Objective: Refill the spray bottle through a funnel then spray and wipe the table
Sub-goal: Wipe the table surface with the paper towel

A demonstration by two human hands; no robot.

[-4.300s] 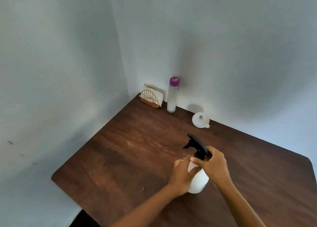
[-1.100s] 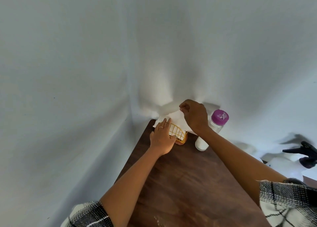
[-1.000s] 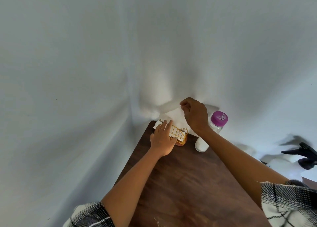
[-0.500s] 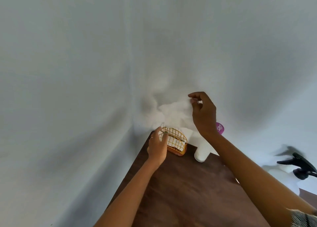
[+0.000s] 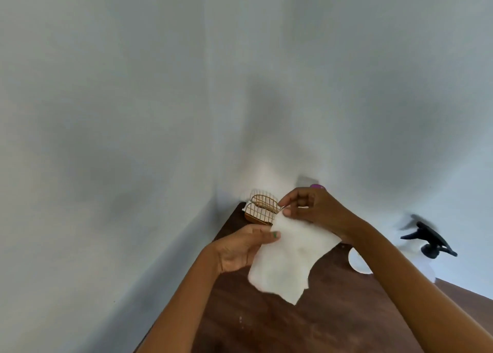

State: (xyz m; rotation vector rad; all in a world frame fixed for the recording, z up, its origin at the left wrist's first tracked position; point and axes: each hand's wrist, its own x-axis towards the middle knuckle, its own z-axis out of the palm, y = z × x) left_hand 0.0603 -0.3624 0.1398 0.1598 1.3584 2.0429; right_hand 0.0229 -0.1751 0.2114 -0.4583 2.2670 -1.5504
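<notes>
Napkin [image 5: 286, 259] now out of holder [image 5: 260, 212] — pinched by left hand [image 5: 240, 248] & right hand [image 5: 314, 211].

Plain domestic room corner, you facing two bare pale painted walls [image 5: 106, 112], dark wood-grain table [image 5: 333, 326] pushed into the corner, gold wire napkin holder [image 5: 260, 214] at its far end, household spray bottle [image 5: 429, 246] near your right arm.

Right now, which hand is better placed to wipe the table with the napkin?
Right, probably. The right hand pinches the napkin's top edge; the left hand only steadies its side, near the wall corner.
</notes>
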